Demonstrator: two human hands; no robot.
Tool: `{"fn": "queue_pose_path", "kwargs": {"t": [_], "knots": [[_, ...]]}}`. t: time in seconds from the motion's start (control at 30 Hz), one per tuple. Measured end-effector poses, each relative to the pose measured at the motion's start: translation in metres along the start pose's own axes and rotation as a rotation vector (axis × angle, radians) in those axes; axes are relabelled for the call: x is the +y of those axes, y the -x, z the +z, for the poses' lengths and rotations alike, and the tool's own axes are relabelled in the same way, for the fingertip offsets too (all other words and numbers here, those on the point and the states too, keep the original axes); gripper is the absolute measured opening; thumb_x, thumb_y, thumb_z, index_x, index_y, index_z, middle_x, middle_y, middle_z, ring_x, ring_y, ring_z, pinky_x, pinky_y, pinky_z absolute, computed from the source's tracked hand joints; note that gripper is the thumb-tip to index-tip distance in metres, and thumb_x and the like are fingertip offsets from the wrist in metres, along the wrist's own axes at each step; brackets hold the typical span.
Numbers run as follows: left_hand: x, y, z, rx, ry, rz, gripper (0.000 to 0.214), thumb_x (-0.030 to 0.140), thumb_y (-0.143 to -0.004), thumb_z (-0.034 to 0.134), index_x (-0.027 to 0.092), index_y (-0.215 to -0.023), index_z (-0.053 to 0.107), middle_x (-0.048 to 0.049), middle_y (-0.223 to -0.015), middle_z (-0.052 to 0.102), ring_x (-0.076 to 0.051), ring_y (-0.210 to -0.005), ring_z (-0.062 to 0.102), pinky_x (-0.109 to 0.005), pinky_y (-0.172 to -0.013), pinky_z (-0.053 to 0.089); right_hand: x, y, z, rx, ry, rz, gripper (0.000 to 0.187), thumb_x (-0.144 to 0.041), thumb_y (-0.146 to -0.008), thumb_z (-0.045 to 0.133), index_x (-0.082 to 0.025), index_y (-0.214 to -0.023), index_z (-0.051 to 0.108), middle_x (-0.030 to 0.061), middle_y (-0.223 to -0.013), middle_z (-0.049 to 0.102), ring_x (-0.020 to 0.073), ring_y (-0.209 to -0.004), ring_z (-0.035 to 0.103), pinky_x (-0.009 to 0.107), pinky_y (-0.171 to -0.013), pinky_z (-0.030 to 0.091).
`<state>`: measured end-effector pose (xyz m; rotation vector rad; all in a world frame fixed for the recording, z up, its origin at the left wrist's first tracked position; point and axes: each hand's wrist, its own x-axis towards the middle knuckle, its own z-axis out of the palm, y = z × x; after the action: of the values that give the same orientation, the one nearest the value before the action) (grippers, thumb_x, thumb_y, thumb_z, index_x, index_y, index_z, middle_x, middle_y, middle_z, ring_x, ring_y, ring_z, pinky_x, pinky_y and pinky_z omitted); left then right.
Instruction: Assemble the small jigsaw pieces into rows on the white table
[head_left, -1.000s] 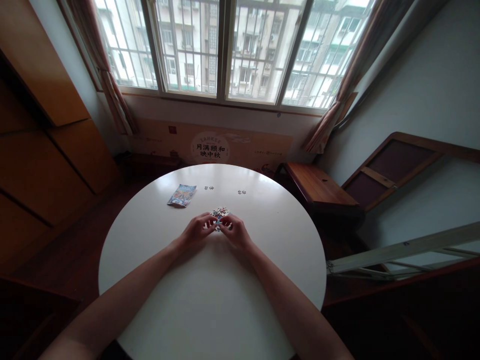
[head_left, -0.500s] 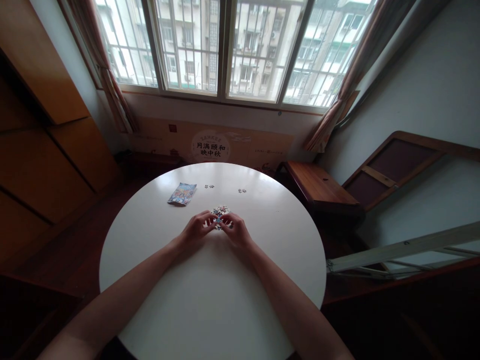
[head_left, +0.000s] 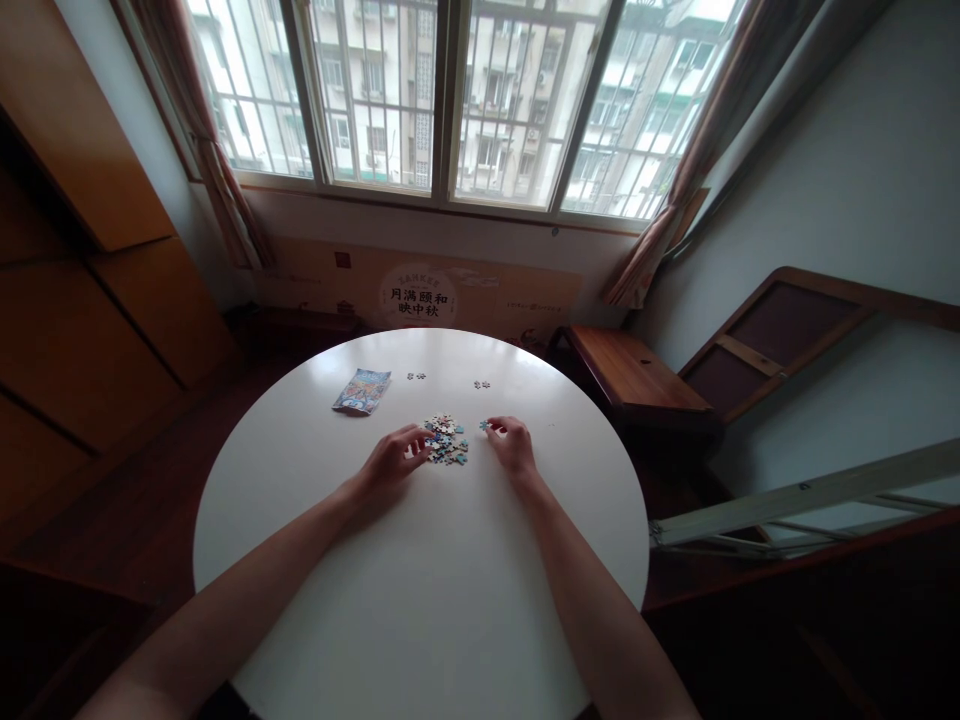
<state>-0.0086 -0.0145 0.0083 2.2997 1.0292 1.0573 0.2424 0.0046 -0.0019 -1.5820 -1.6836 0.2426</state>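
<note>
A heap of small jigsaw puzzle pieces (head_left: 448,440), blue, white and teal, lies in the middle of the white round table (head_left: 420,580). At the heap's left edge rests my left hand (head_left: 397,450), its fingers curved and apart beside the pieces; nothing shows between them. My right hand (head_left: 511,441) is right of the heap, thumb and fingertips closed on a bluish puzzle piece (head_left: 484,426) at or just above the tabletop.
A colourful printed packet (head_left: 362,391) lies at the far left of the table. Two small groups of pieces, one left (head_left: 416,377) and one right (head_left: 481,385), sit near the far edge. A wooden bench (head_left: 634,368) stands beyond the table's right side.
My right hand has moved right, away from the heap, with a puzzle piece in its fingertips. My left hand stays at the heap, its fingers now apart from the right hand.
</note>
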Motion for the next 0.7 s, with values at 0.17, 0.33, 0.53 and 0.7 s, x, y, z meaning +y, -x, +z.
{"fn": "queue_pose_path", "kwargs": {"t": [0.17, 0.33, 0.53, 0.7], "knots": [[0.001, 0.0, -0.001, -0.004, -0.037, -0.002, 0.016, 0.02, -0.082, 0.054, 0.018, -0.091, 0.066, -0.002, -0.079, 0.061, -0.011, -0.065, 0.057, -0.022, -0.064, 0.046, -0.003, 0.003, 0.0, -0.005, 0.212, 0.072, 0.029, -0.019, -0.08, 0.055, -0.02, -0.107, 0.066, 0.0097, -0.102, 0.064, 0.0254, -0.095, 0.054, 0.037, -0.081, 0.04], [0.001, 0.001, 0.0, -0.008, -0.047, -0.005, 0.016, 0.02, -0.082, 0.054, 0.019, -0.091, 0.066, -0.0022, -0.081, 0.061, -0.011, -0.066, 0.057, -0.021, -0.064, 0.046, -0.024, 0.012, -0.002, -0.062, 0.305, -0.016, 0.027, -0.019, -0.079, 0.055, -0.022, -0.103, 0.068, 0.0094, -0.107, 0.061, 0.0258, -0.096, 0.052, 0.036, -0.081, 0.038], [0.002, -0.001, -0.001, -0.02, -0.065, 0.033, 0.014, 0.02, -0.083, 0.054, 0.018, -0.089, 0.066, -0.0022, -0.079, 0.061, -0.011, -0.066, 0.057, -0.022, -0.066, 0.046, -0.043, 0.025, 0.001, -0.121, 0.446, -0.051, 0.028, -0.032, -0.081, 0.057, -0.019, -0.104, 0.066, 0.0136, -0.105, 0.057, 0.0282, -0.095, 0.048, 0.038, -0.077, 0.037], [0.003, 0.0, -0.002, -0.012, -0.071, 0.039, 0.013, 0.02, -0.083, 0.054, 0.018, -0.087, 0.066, -0.0023, -0.079, 0.061, -0.011, -0.066, 0.057, -0.022, -0.065, 0.045, -0.044, 0.027, 0.002, -0.121, 0.491, -0.064, 0.028, -0.041, -0.083, 0.056, -0.019, -0.095, 0.066, 0.0138, -0.105, 0.057, 0.0278, -0.093, 0.046, 0.037, -0.075, 0.036]]}}
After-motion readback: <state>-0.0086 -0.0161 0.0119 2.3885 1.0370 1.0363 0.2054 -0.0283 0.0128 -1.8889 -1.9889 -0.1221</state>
